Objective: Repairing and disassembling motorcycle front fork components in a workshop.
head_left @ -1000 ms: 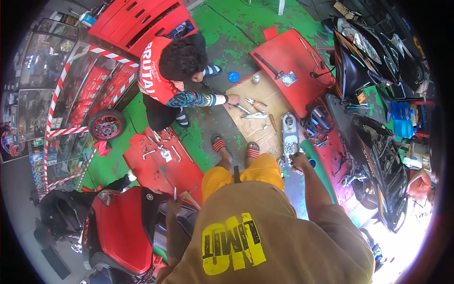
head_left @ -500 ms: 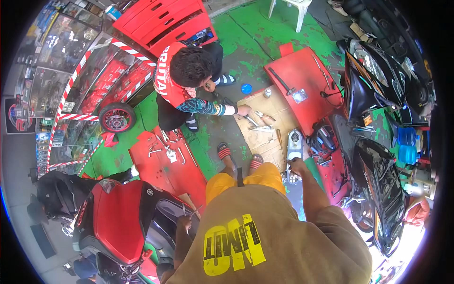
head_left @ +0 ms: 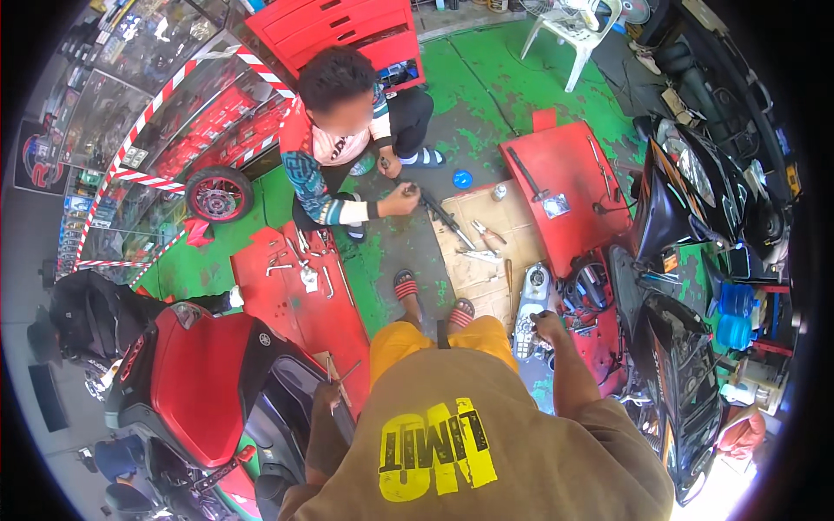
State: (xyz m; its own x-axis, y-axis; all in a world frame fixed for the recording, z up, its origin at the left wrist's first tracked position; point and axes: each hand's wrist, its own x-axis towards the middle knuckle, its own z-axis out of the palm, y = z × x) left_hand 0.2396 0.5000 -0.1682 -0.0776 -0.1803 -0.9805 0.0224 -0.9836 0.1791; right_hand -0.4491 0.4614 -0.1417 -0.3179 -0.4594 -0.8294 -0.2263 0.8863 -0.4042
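My right hand (head_left: pixel 546 326) is closed on the edge of a long grey metal engine cover (head_left: pixel 532 295) with a round opening at its far end. Down to the left, beside the red scooter (head_left: pixel 208 395), my left hand (head_left: pixel 328 396) grips a thin metal tool (head_left: pixel 349 372) that looks like a T-handle wrench; its lower part is hidden. Ahead of me, pliers (head_left: pixel 489 233) and other hand tools lie on a cardboard sheet (head_left: pixel 473 282). A crouching co-worker (head_left: pixel 334 130) holds a small dark piece near a long black-and-silver rod (head_left: pixel 445 217).
Red mats with tools lie at left (head_left: pixel 295 295) and right (head_left: pixel 565 174). A partly stripped motorcycle (head_left: pixel 682 373) stands at right, a loose wheel (head_left: pixel 219 194) by the display case, a red tool cabinet (head_left: pixel 347 35) and white chair (head_left: pixel 569 39) behind.
The co-worker's hand has drawn back from the cardboard and the head has lifted. My right hand and the engine cover sit slightly lower in view. My left hand still holds its tool.
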